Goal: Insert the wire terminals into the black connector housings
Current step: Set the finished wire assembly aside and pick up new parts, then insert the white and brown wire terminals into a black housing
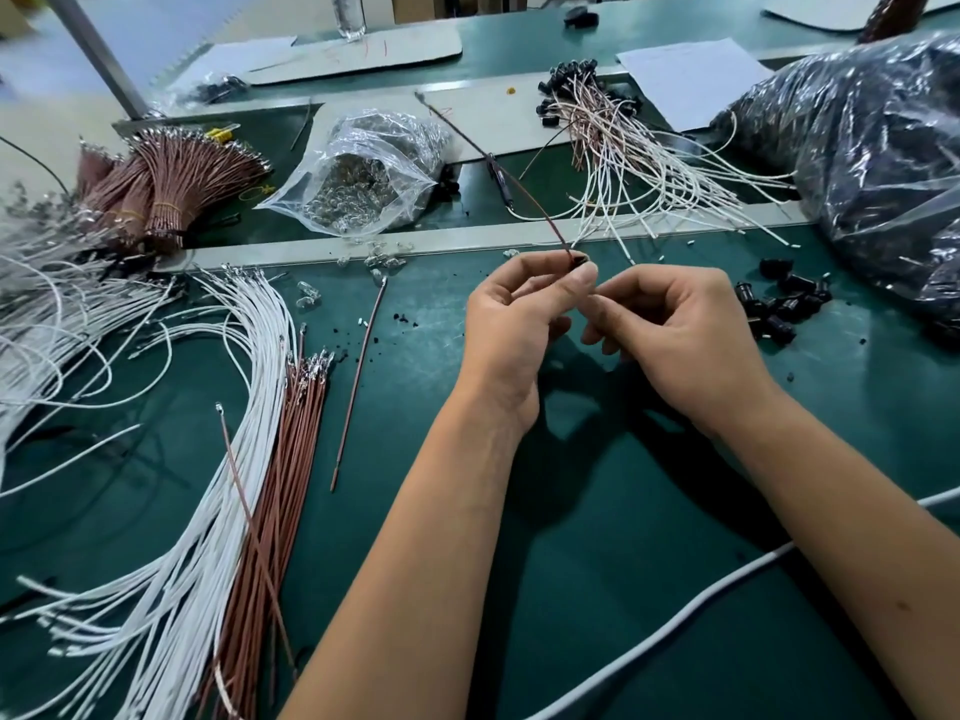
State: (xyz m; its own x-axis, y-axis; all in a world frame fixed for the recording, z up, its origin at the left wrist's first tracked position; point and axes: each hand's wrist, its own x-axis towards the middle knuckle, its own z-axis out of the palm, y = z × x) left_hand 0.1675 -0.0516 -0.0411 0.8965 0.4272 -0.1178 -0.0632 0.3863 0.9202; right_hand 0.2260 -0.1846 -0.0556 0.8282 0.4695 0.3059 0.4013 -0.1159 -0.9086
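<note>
Pinching a brown wire (524, 192), left hand (511, 324) hides the housing; right hand (685, 335) curls beside.

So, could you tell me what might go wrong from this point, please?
The black housing is almost hidden between the left hand's fingertips, so the brown wire may seat badly unseen. That wire's long free end could snag the finished wire pile behind. The right hand crowds the pinch, risking a slip.

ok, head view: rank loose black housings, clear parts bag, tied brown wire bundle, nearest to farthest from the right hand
1. Loose black housings, just to the right of the right hand.
2. Clear parts bag, up and left, beyond the divider strip.
3. Tied brown wire bundle, far left.
</note>
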